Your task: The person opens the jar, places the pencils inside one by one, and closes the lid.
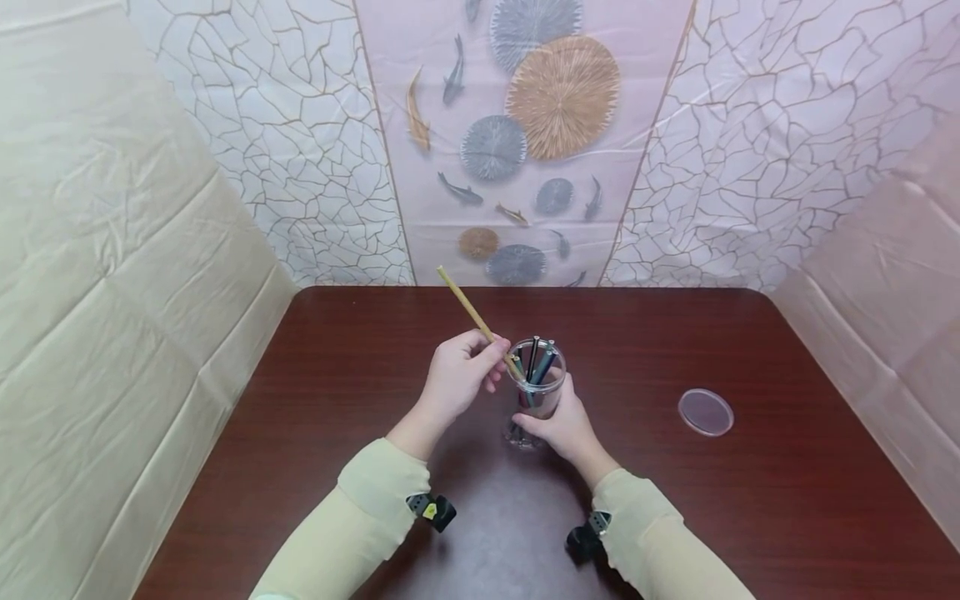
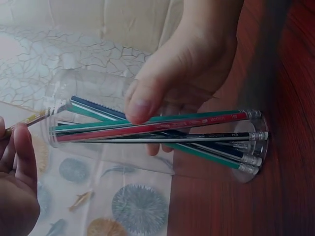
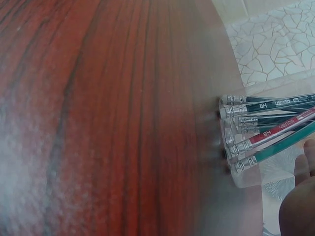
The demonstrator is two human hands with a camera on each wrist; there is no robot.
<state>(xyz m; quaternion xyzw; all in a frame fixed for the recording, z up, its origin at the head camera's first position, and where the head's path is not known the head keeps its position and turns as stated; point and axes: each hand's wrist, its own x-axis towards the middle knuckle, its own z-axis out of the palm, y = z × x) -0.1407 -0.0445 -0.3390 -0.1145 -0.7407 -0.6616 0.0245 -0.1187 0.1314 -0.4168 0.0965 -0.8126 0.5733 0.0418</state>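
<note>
My left hand (image 1: 461,375) pinches a yellow pencil (image 1: 467,305), which slants with its lower end at the mouth of a clear jar (image 1: 551,396). My right hand (image 1: 562,425) grips the jar round its side, holding it upright on the table. In the left wrist view, several pencils stand inside the jar: a red pencil (image 2: 147,129), a black pencil (image 2: 206,138) and green and dark blue ones. Their eraser ends rest at the jar's bottom. The right wrist view shows the red pencil (image 3: 280,129) and part of the right hand (image 3: 300,201).
A round clear lid (image 1: 706,412) lies on the dark red-brown table (image 1: 787,500), right of the jar. Behind the table hangs a patterned cloth (image 1: 510,200), with pale cloth walls at both sides.
</note>
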